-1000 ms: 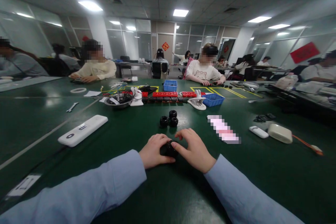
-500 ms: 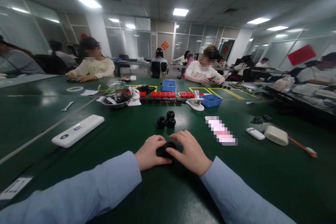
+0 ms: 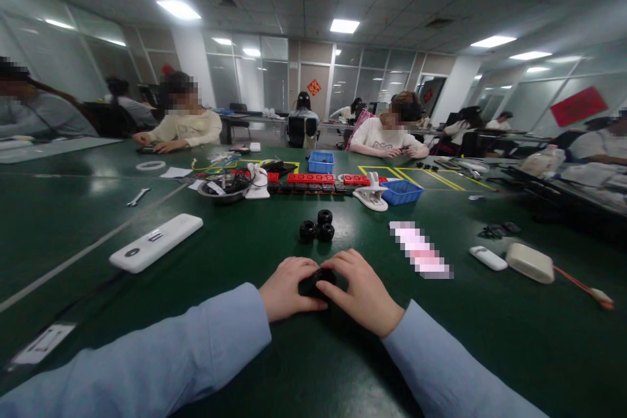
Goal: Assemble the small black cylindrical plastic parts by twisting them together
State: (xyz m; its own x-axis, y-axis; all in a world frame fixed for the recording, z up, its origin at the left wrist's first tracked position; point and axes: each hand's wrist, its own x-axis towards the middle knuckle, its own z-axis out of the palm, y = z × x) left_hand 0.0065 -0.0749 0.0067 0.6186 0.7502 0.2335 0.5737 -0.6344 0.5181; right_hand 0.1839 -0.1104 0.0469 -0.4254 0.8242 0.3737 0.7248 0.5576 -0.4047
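Both hands meet around a black round piece [image 3: 323,279] low over the green table [image 3: 235,241], in front of me. My left hand [image 3: 289,287] grips it from the left, thumb below and fingers above. From the right, my right hand [image 3: 361,289] has its thumb and fingertips on the same piece. The hands hide part of it. Just beyond them three black ribbed wheels [image 3: 307,230] form a small cluster on the table.
A white oblong device [image 3: 157,243] lies left, a wrench [image 3: 138,197] behind it. Farther back are a metal bowl [image 3: 223,191], white clips [image 3: 372,194], red strips [image 3: 311,179] and blue baskets [image 3: 402,192]. Right: a phone-like blurred item [image 3: 421,250] and a beige box [image 3: 530,262]. People sit across.
The whole view has shifted slightly, so things appear farther right. My right fingers have closed in over the top of the black piece.
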